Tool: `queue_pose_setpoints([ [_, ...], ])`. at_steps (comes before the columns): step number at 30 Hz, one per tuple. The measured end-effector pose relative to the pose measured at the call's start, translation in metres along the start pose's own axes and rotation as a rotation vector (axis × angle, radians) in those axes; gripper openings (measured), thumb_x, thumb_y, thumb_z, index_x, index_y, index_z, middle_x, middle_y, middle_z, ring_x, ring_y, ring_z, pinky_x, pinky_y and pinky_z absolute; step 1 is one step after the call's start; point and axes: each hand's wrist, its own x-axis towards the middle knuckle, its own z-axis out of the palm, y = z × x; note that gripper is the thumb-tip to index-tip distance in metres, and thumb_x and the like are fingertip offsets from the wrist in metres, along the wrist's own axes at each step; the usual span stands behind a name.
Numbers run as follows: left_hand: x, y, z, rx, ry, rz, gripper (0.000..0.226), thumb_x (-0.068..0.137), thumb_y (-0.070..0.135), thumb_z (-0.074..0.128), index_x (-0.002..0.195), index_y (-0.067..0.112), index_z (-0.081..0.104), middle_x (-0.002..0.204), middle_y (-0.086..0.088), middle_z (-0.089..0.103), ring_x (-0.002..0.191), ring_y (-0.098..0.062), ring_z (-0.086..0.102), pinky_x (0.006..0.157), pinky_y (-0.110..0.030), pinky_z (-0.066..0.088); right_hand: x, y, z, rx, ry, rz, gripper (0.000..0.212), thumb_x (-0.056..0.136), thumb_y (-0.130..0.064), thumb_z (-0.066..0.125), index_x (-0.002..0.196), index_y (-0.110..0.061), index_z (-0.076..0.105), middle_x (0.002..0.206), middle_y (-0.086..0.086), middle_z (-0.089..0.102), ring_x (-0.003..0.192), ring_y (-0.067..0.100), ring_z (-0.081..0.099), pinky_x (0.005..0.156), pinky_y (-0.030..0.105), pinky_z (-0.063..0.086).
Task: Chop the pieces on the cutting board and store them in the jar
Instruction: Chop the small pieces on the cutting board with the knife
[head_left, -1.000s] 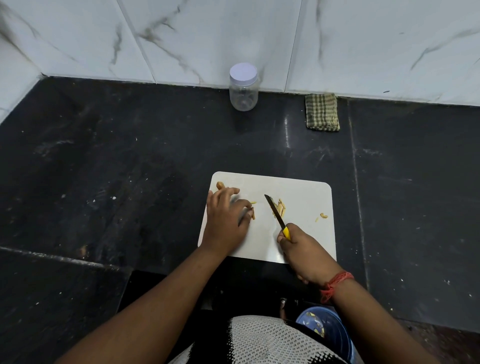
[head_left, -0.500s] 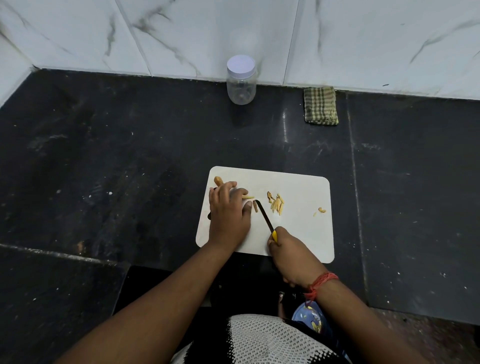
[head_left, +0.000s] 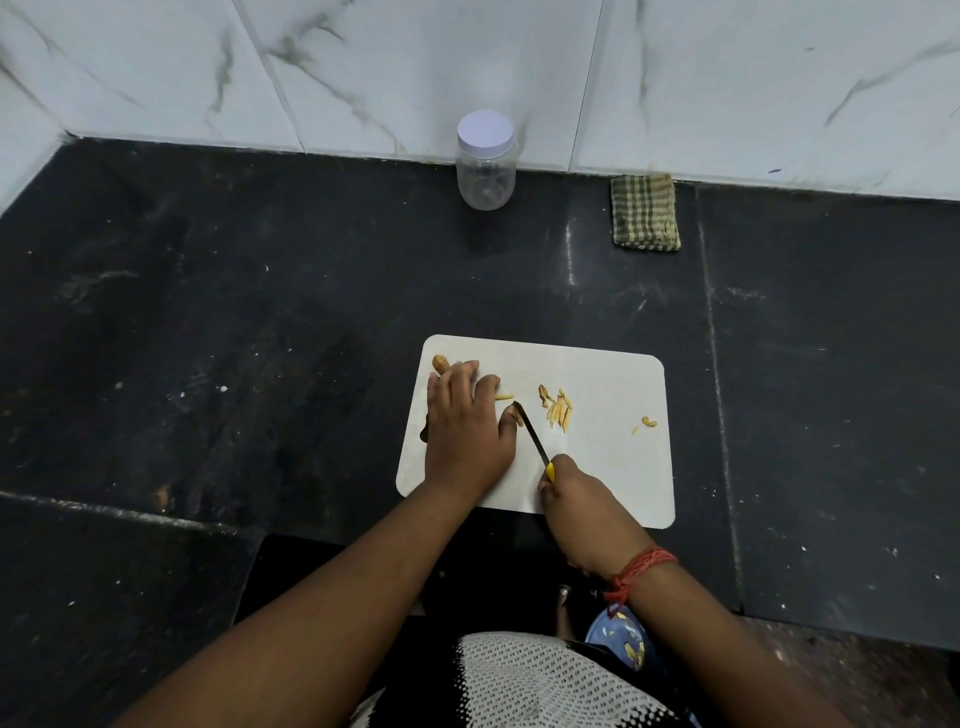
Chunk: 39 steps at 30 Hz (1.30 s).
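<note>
Chopping is under way at the white cutting board (head_left: 597, 467), which lies on the black stone desk (head_left: 260, 338) just ahead of the person. The left hand (head_left: 465, 426) lies palm down at the board's 9 o'clock side, fingers bent over a yellowish piece that is mostly hidden beneath them; an uncut stub (head_left: 440, 362) pokes out at the 11 o'clock edge of the hand. That hold likely pins the piece so it cannot roll under the blade, with the fingertips tucked back from the cutting line. The right hand (head_left: 576, 512) has its grip clenched round the yellow handle of a small knife (head_left: 531, 430), whose dark blade runs toward 11 o'clock and ends touching or almost touching the left thumb; I cannot tell which.

Cut strips (head_left: 560, 411) sit in a loose cluster at 2 o'clock from the blade tip, just beside it, probably pushed off so the working spot stays free. A single thin sliver (head_left: 504, 397) lies by the left fingertips, and two small bits (head_left: 647, 422) rest nearer the board's 3 o'clock edge, well apart from both hands.

The clear jar (head_left: 486, 166), its pale lid on and apparently nothing inside, stands against the marble wall at 12 o'clock, well apart from the board. A folded checked cloth (head_left: 645, 212) lies to its 3 o'clock. So storing has not begun; more slicing seems due first, and the thumb's closeness to the blade is the risk to watch.
</note>
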Motion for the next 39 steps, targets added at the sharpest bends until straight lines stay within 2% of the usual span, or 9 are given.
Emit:
queue_pose_setpoints([
  [3, 0.000, 0.000, 0.002, 0.011, 0.005, 0.000, 0.037, 0.093, 0.037, 0.050, 0.123, 0.015, 0.053, 0.143, -0.012, 0.043, 0.137, -0.034, 0.034, 0.123, -0.052, 0.014, 0.001, 0.000, -0.001, -0.007, 0.011, -0.001, 0.009, 0.102, -0.014, 0.036, 0.094, -0.011, 0.038, 0.070, -0.002, 0.045, 0.060, 0.012, 0.043, 0.052, 0.030, 0.029],
  [10, 0.000, 0.001, 0.002, 0.019, 0.006, 0.004, 0.042, 0.091, 0.038, 0.046, 0.125, 0.014, 0.052, 0.144, -0.014, 0.042, 0.137, -0.035, 0.034, 0.120, -0.054, 0.020, 0.003, -0.001, 0.003, -0.009, 0.009, 0.002, 0.009, 0.102, -0.014, 0.036, 0.093, -0.011, 0.036, 0.069, -0.002, 0.043, 0.060, 0.015, 0.042, 0.059, 0.033, 0.030],
  [15, 0.000, 0.001, 0.002, 0.028, -0.012, -0.009, 0.048, 0.090, 0.039, 0.044, 0.132, 0.016, 0.049, 0.146, -0.014, 0.040, 0.138, -0.035, 0.032, 0.118, -0.054, 0.024, 0.006, 0.000, 0.006, -0.031, 0.004, 0.006, 0.007, 0.099, -0.007, 0.036, 0.093, -0.010, 0.035, 0.068, -0.002, 0.042, 0.057, 0.011, 0.040, 0.047, 0.022, 0.025],
  [19, 0.001, 0.001, 0.001, 0.020, -0.024, -0.012, 0.055, 0.089, 0.039, 0.044, 0.140, 0.018, 0.045, 0.148, -0.014, 0.038, 0.140, -0.036, 0.031, 0.118, -0.054, 0.025, 0.009, -0.001, 0.007, -0.084, -0.015, 0.017, 0.013, 0.093, 0.002, 0.036, 0.092, -0.010, 0.032, 0.065, 0.000, 0.041, 0.054, 0.012, 0.038, 0.045, 0.024, 0.020],
  [25, 0.001, 0.001, 0.000, 0.028, -0.044, -0.009, 0.059, 0.091, 0.037, 0.043, 0.148, 0.026, 0.037, 0.152, -0.014, 0.034, 0.143, -0.034, 0.026, 0.121, -0.053, 0.020, 0.013, -0.007, 0.003, -0.127, -0.050, 0.021, 0.019, 0.089, 0.006, 0.035, 0.101, -0.009, 0.032, 0.067, 0.000, 0.038, 0.054, 0.010, 0.036, 0.046, 0.021, 0.019],
  [29, 0.003, 0.002, -0.002, 0.044, -0.050, -0.009, 0.060, 0.094, 0.037, 0.040, 0.152, 0.031, 0.032, 0.152, -0.014, 0.033, 0.144, -0.033, 0.025, 0.121, -0.053, 0.019, 0.014, -0.008, -0.002, -0.151, -0.045, 0.037, 0.029, 0.090, 0.007, 0.036, 0.120, 0.004, 0.038, 0.067, 0.001, 0.039, 0.054, 0.010, 0.036, 0.046, 0.022, 0.021],
  [32, 0.003, 0.003, -0.002, 0.060, -0.050, -0.013, 0.061, 0.094, 0.039, 0.034, 0.154, 0.032, 0.030, 0.153, -0.014, 0.033, 0.145, -0.034, 0.025, 0.121, -0.052, 0.019, 0.014, -0.010, -0.006, -0.162, -0.058, 0.062, 0.030, 0.090, 0.007, 0.037, 0.120, 0.006, 0.039, 0.067, 0.002, 0.041, 0.054, 0.013, 0.038, 0.045, 0.023, 0.023],
  [37, 0.004, 0.002, -0.002, 0.065, -0.055, -0.018, 0.061, 0.093, 0.038, 0.033, 0.154, 0.036, 0.031, 0.155, -0.014, 0.031, 0.146, -0.034, 0.023, 0.121, -0.052, 0.018, 0.012, -0.014, -0.008, -0.157, -0.101, 0.073, 0.029, 0.091, 0.006, 0.040, 0.120, 0.006, 0.037, 0.102, 0.022, 0.063, 0.080, 0.030, 0.058, 0.062, 0.029, 0.034],
  [39, 0.004, 0.003, -0.002, 0.064, -0.055, -0.011, 0.061, 0.093, 0.038, 0.035, 0.154, 0.038, 0.033, 0.156, -0.013, 0.030, 0.146, -0.034, 0.021, 0.122, -0.052, 0.017, 0.011, -0.012, -0.007, -0.180, -0.101, 0.057, 0.029, 0.091, 0.005, 0.041, 0.120, 0.007, 0.037, 0.100, 0.022, 0.064, 0.079, 0.031, 0.059, 0.059, 0.029, 0.035],
])
